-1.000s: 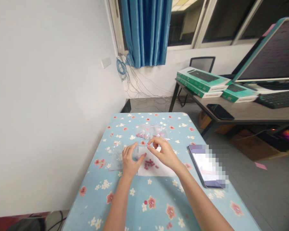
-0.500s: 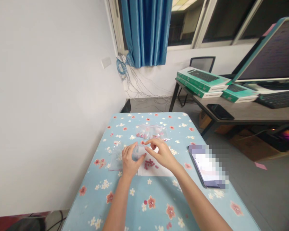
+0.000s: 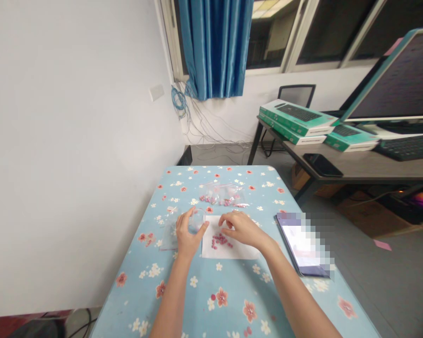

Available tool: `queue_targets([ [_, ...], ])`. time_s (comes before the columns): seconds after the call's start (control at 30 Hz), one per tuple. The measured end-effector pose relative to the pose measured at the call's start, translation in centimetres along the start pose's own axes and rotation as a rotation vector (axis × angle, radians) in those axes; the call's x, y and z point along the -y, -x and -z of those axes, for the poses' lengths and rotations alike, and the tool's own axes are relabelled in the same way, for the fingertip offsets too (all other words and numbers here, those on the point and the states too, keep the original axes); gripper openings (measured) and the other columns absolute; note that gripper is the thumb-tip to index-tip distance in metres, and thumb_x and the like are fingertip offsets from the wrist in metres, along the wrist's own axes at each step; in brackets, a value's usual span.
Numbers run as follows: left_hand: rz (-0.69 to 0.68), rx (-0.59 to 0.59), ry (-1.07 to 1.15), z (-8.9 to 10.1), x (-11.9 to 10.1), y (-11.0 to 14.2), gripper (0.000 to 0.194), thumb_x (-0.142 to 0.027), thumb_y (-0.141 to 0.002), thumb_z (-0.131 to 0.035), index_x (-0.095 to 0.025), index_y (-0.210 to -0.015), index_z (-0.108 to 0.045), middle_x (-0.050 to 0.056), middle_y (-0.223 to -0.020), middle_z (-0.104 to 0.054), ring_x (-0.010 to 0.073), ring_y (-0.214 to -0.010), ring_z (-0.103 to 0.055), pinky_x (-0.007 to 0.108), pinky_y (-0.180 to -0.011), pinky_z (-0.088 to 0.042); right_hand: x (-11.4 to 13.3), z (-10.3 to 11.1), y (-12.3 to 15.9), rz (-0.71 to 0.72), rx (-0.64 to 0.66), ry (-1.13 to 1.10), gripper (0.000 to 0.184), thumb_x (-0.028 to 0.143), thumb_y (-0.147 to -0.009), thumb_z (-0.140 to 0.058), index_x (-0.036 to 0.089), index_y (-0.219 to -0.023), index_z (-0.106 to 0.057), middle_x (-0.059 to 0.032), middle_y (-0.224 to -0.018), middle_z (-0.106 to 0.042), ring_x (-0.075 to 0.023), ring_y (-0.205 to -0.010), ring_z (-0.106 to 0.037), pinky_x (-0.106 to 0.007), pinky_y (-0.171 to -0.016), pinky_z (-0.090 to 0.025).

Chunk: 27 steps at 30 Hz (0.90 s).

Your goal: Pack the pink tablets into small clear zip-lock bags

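Fingers (image 3: 184,220) of my left hand (image 3: 187,233) curl around a see-through plastic bag (image 3: 197,220), but I can't tell if they pinch it. Fingers (image 3: 227,221) of my right hand (image 3: 243,230) sit apart, just above small pink pills (image 3: 219,241) on a white paper sheet (image 3: 231,249). Past them, a clear plastic bag (image 3: 220,193) on the blue flowery bench (image 3: 232,293) holds more pink pills, too small to count.

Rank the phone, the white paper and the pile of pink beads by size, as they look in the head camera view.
1. Phone and white paper: they look about alike, and the phone's blur makes it unsure, so I won't rank them.
2. Pile of pink beads: clearly smallest.
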<state>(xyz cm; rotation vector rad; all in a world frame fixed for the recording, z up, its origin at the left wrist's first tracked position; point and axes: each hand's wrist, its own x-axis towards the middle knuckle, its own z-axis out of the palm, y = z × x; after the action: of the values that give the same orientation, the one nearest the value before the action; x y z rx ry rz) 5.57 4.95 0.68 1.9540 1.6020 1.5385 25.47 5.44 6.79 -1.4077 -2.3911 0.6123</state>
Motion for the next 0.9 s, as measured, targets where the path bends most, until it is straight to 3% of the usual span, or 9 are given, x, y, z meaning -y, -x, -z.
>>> queue_targets([
  [0.23,-0.001,0.005,-0.008,0.0,0.1,0.1,0.048,-0.037,-0.075,-0.067,-0.021,-0.118,-0.054,0.009,-0.103,-0.065,0.0235,-0.098,-0.06,0.041,-0.089,-0.046,0.3,-1.9,-0.5,-0.149,0.018,0.201,0.015,0.026,-0.08,-0.057,0.018,-0.073,-0.069,-0.0084,-0.074,-0.07,-0.0228,-0.075,-0.062,-0.03,-0.07,-0.037],
  [0.4,0.007,0.009,-0.008,0.0,0.0,0.1,0.048,-0.038,-0.076,-0.067,-0.02,-0.118,-0.054,0.009,-0.104,-0.065,0.0229,-0.098,-0.059,0.041,-0.089,-0.046,0.8,-2.6,-0.8,-0.22,0.114,0.256,0.021,0.033,-0.081,-0.056,0.019,-0.076,-0.07,-0.0074,-0.08,-0.073,-0.0219,-0.08,-0.065,-0.028,-0.073,-0.037],
  [0.57,0.001,0.01,-0.003,0.0,-0.2,0.1,0.048,-0.037,-0.076,-0.067,-0.019,-0.117,-0.054,0.009,-0.104,-0.064,0.0228,-0.098,-0.058,0.041,-0.089,-0.046,1.1,-2.5,-0.9,-0.227,0.153,0.278,0.02,0.032,-0.08,-0.055,0.019,-0.077,-0.07,-0.006,-0.081,-0.072,-0.0216,-0.083,-0.065,-0.027,-0.073,-0.037],
  [0.9,-0.021,0.007,-0.009,0.0,-0.1,0.1,0.048,-0.038,-0.075,-0.067,-0.02,-0.118,-0.054,0.009,-0.103,-0.065,0.0228,-0.097,-0.059,0.04,-0.088,-0.046,1.0,-1.7,-0.7,-0.212,0.102,0.231,0.016,0.025,-0.079,-0.053,0.018,-0.08,-0.068,-0.0067,-0.082,-0.071,-0.022,-0.082,-0.063,-0.028,-0.073,-0.035],
])
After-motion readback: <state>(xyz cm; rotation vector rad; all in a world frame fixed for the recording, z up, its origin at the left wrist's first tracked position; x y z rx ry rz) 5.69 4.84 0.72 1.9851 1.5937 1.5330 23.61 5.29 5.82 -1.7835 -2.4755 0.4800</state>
